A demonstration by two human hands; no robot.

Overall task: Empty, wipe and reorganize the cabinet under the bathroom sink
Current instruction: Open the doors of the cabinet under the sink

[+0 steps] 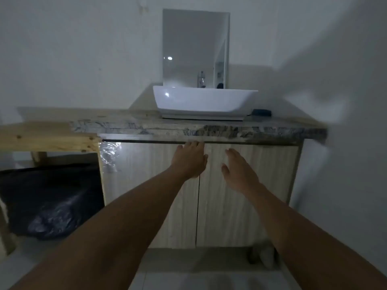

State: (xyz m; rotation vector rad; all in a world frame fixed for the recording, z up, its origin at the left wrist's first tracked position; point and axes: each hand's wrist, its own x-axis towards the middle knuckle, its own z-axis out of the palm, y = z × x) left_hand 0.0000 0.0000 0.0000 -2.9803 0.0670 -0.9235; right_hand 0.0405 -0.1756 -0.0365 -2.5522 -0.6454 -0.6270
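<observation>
Bathroom wall (73,59) | cabinet (146,195) closed, contents hidden | left hand (189,159) flat against it | right hand (238,170) spread wide

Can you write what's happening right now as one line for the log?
cabinet doors: shut; left hand: fingertips at left door top; right hand: open, by right door; bag: on floor, left

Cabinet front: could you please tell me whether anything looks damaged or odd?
Yes. The countertop edge looks chipped and dark-blotched, and crinkled plastic film clings to the left door's upper corner.
</observation>
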